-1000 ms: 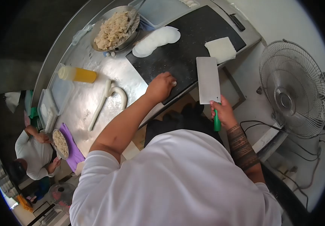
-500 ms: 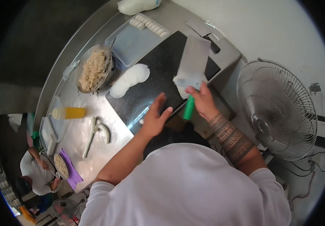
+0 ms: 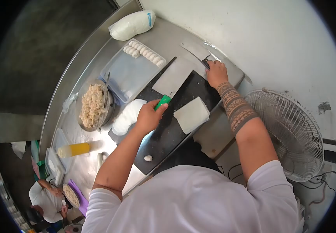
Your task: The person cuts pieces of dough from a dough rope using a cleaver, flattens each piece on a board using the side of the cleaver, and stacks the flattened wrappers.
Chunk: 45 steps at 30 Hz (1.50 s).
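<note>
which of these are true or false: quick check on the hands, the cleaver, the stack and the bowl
1. The left hand holds the green-handled cleaver. True.
2. The right hand is on the yellow bottle. False: it is at the black-handled knife.
3. The square white stack lies in the clear tray. False: it lies on the black board.
4. The bowl has a filling in it. True.

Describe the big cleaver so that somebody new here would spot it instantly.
On the steel counter, find the black board. Over its far part is the cleaver, its blade broad and rectangular, its handle in the left hand. That handle is bright green, while the knife at the right hand has a black one.
</note>
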Tool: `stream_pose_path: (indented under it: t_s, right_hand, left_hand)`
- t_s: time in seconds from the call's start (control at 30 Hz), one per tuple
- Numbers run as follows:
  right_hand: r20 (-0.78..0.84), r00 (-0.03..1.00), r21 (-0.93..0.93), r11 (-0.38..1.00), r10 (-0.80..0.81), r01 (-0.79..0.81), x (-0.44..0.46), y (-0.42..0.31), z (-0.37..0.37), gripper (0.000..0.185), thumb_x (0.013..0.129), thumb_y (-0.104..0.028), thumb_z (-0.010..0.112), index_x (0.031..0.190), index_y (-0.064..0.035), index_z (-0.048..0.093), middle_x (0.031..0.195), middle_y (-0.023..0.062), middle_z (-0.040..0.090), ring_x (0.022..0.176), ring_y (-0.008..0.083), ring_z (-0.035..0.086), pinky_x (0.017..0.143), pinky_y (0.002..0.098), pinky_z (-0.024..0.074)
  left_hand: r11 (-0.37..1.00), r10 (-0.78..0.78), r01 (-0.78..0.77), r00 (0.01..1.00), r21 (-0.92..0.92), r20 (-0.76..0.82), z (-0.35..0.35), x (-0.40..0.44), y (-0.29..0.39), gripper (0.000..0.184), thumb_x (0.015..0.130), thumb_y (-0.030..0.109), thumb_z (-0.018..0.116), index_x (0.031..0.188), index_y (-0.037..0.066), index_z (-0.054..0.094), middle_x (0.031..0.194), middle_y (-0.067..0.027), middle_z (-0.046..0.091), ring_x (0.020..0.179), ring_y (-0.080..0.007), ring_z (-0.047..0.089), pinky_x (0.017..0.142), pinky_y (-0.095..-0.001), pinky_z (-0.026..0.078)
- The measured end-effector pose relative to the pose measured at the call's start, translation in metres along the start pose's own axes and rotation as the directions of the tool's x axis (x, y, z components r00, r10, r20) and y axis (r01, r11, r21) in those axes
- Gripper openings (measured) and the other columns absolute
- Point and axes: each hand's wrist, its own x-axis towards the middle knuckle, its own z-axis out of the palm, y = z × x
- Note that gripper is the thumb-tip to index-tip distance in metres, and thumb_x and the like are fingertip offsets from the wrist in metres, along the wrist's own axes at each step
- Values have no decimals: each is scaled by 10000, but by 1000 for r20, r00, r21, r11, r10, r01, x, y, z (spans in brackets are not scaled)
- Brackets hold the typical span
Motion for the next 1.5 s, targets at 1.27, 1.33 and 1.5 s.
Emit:
stream_pose_path:
  t_s: [1.27,1.33,1.5]
  right_hand:
    - [252,959,458,889,-126,-3,-39,-37,-82,458,1110,-331,518,1368,22,653,1289,278,706,1234,450,654,1069,477,518]
    - [218,975,500,862,-34,-82,-21,7,-38,460,1106,-335,528,1364,26,651,1291,279,704,1229,459,651,1074,483,511]
    - [241,958,467,884,-154,24,-35,-23,-74,460,1110,-334,517,1347,35,659,1309,281,695,1242,465,640,1083,485,504]
  left_hand:
    - [902,47,-179,945,393,324,-32,184,70,472,1009,409,711,1265,16,767,721,-107,680,601,-196,642,567,-356,511]
    - [913,80,-194,948,360,308,-30,180,64,453,999,414,710,1200,16,793,740,-130,719,657,-242,697,661,-401,554]
    - [875,125,-240,951,422,282,-29,180,68,454,1003,410,699,1214,18,792,780,-154,740,682,-256,719,708,-417,567]
